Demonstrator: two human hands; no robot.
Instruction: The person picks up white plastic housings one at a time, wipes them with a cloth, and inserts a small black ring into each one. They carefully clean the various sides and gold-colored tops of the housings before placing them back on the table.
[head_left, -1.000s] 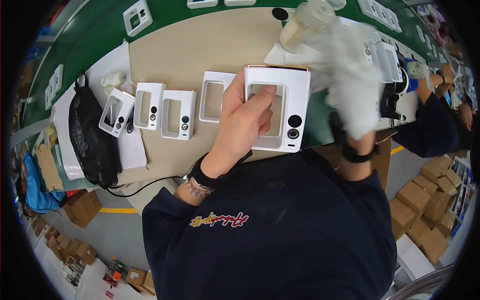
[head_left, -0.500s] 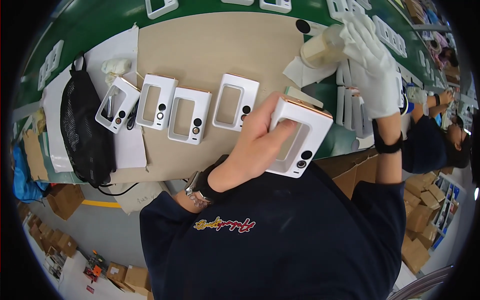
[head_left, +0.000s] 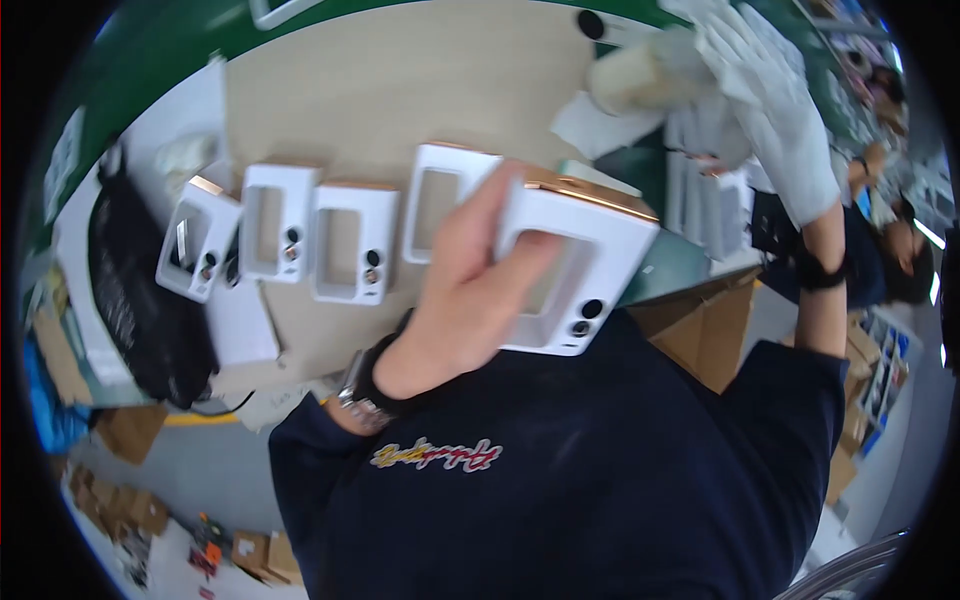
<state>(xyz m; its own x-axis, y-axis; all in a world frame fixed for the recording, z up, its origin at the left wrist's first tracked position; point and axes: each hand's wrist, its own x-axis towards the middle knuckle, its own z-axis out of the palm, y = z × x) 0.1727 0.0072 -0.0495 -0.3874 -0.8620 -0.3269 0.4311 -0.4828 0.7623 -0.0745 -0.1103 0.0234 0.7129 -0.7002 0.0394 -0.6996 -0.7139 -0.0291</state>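
Observation:
My bare left hand grips a white plastic housing with a rectangular window and a copper-coloured top edge. The thumb reaches into the window; a black dot and a small round lens sit near one corner. My right hand, in a white glove, is raised at the upper right beside a tilted clear jar with cream-coloured contents. A loose white fold at its blurred fingers looks like a cloth. Similar housings lie on the table to the left, one partly behind my left hand.
A beige mat covers the green table. At the left lie a black mesh bag and white paper. White parts stand below the jar. An open cardboard box is at the right, and another person sits beyond.
My right hand has shifted slightly right, away from the jar. My left hand keeps the housing in its grip, a little farther left in view. The whole view has shifted, with some blur.

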